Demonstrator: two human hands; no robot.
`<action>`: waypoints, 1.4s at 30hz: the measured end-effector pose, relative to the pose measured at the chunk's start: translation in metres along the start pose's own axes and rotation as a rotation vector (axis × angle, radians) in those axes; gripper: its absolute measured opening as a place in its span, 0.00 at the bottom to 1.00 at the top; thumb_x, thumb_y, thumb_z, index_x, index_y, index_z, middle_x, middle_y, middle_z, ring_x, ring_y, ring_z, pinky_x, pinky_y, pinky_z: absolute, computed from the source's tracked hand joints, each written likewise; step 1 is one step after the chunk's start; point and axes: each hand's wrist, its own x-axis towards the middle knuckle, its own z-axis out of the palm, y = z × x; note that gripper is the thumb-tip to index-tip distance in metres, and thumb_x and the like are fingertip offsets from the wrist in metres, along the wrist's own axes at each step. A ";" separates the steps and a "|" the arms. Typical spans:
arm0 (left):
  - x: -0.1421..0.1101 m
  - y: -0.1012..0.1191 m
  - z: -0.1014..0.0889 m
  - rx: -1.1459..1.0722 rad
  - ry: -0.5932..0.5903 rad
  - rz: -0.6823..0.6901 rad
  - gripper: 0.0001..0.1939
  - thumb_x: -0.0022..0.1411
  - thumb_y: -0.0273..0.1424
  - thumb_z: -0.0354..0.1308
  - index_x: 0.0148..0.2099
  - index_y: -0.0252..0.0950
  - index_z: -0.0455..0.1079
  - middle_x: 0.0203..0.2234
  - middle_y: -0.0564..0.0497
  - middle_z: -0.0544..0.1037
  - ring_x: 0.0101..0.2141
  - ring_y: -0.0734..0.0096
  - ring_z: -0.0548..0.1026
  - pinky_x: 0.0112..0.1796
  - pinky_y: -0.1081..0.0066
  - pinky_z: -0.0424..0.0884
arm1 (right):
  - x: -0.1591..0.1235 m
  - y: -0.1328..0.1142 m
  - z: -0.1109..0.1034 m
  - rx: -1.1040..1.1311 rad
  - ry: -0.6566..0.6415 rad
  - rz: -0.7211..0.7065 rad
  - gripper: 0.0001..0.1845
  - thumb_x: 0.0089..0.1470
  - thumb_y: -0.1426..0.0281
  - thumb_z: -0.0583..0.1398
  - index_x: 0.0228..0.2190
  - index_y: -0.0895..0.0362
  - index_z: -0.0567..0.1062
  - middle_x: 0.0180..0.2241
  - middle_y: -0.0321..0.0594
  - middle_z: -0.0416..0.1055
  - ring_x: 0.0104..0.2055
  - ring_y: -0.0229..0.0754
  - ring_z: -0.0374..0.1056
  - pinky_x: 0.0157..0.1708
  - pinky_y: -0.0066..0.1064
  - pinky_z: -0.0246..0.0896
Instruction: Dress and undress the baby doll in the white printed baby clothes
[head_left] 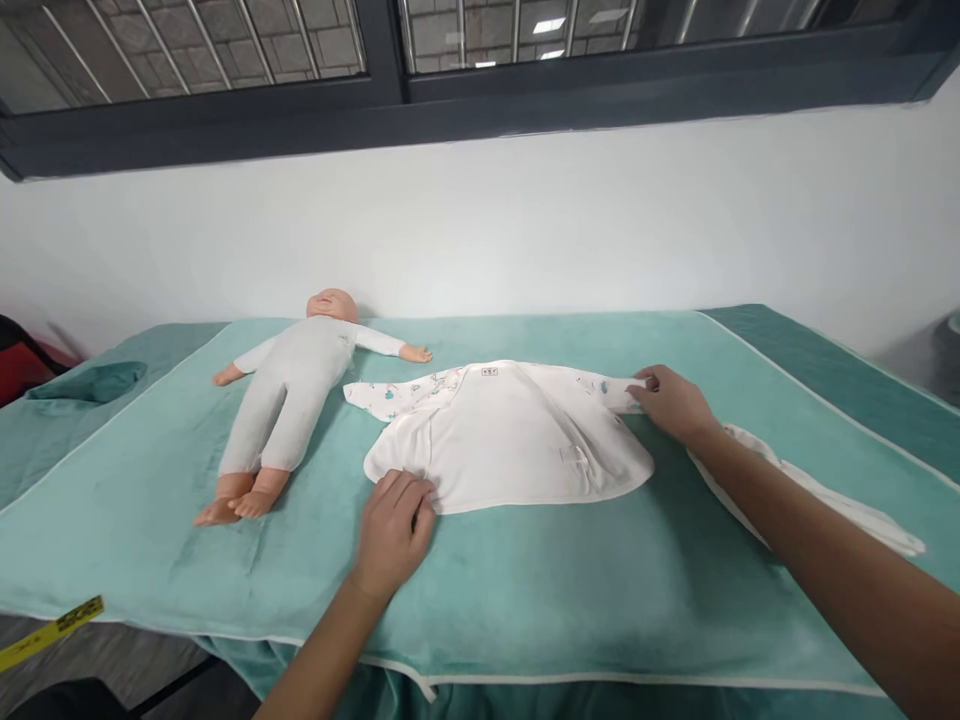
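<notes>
A white long-sleeved baby shirt [510, 440] with small coloured prints on its sleeves lies spread out on the green cover. My right hand [673, 403] pinches the cuff of the sleeve on the right. At the lower left hem, my left hand [396, 525] is closed on the fabric's edge with its fingers curled; the fingertips are partly hidden. Left of the shirt, a baby doll [300, 370] in a pale bodysuit lies on its back, head toward the wall, arms spread and feet bare.
Another white folded garment [847, 505] lies on the right, partly behind my right forearm. The green cover [540, 600] drapes over the front edge. A white wall [480, 230] with a dark window frame stands behind. A red and black item [22, 362] sits at far left.
</notes>
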 end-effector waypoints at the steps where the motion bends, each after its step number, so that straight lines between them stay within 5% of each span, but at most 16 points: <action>1: 0.000 0.000 0.000 -0.002 0.001 -0.001 0.08 0.63 0.21 0.48 0.37 0.35 0.68 0.28 0.49 0.73 0.33 0.66 0.67 0.35 0.66 0.66 | 0.005 0.001 0.000 0.023 0.047 0.002 0.15 0.54 0.64 0.56 0.42 0.57 0.73 0.37 0.45 0.73 0.35 0.46 0.68 0.32 0.33 0.57; 9: 0.000 -0.001 0.001 -0.005 -0.005 -0.013 0.09 0.63 0.21 0.48 0.38 0.34 0.68 0.29 0.48 0.74 0.33 0.66 0.67 0.35 0.66 0.66 | 0.037 0.007 0.008 0.020 0.243 -0.060 0.15 0.54 0.68 0.53 0.40 0.59 0.74 0.38 0.49 0.72 0.40 0.49 0.67 0.39 0.37 0.61; 15: 0.002 0.000 0.001 0.004 -0.007 -0.026 0.08 0.63 0.21 0.48 0.37 0.35 0.68 0.29 0.48 0.74 0.33 0.66 0.67 0.35 0.66 0.66 | 0.035 -0.007 0.019 -0.064 0.296 -0.156 0.21 0.54 0.73 0.50 0.47 0.63 0.73 0.52 0.59 0.66 0.54 0.58 0.62 0.50 0.46 0.60; 20: 0.003 0.002 0.001 0.019 0.003 -0.020 0.08 0.63 0.21 0.48 0.37 0.35 0.67 0.28 0.49 0.74 0.32 0.66 0.67 0.35 0.66 0.66 | 0.024 -0.046 0.048 -0.046 0.114 -0.414 0.24 0.61 0.64 0.48 0.55 0.59 0.67 0.60 0.49 0.62 0.62 0.49 0.57 0.59 0.37 0.55; 23: 0.002 0.002 0.001 0.044 0.009 -0.021 0.08 0.63 0.21 0.48 0.37 0.35 0.67 0.28 0.49 0.74 0.31 0.66 0.67 0.34 0.66 0.66 | 0.019 -0.055 0.062 -0.141 -0.060 -0.488 0.29 0.64 0.58 0.43 0.58 0.60 0.64 0.62 0.51 0.60 0.64 0.50 0.55 0.61 0.42 0.52; 32: 0.000 0.001 0.002 0.064 0.029 -0.067 0.09 0.64 0.22 0.48 0.38 0.35 0.68 0.29 0.48 0.73 0.32 0.66 0.68 0.35 0.65 0.67 | 0.021 0.001 0.049 -0.377 -0.048 -0.305 0.31 0.65 0.57 0.41 0.59 0.64 0.61 0.64 0.56 0.55 0.68 0.51 0.47 0.61 0.48 0.50; 36: 0.000 0.000 0.000 0.088 0.049 -0.067 0.09 0.64 0.24 0.48 0.41 0.35 0.70 0.35 0.46 0.75 0.38 0.64 0.71 0.40 0.63 0.68 | 0.000 0.002 0.046 -0.380 0.019 -0.216 0.31 0.64 0.60 0.43 0.58 0.68 0.62 0.64 0.61 0.55 0.68 0.55 0.46 0.59 0.50 0.53; 42: -0.001 -0.002 -0.001 0.061 0.048 -0.050 0.10 0.63 0.23 0.48 0.40 0.35 0.70 0.32 0.48 0.77 0.37 0.64 0.71 0.39 0.62 0.67 | -0.070 0.009 0.039 -0.160 0.021 -0.347 0.30 0.63 0.58 0.44 0.59 0.61 0.64 0.63 0.54 0.58 0.66 0.53 0.52 0.61 0.49 0.54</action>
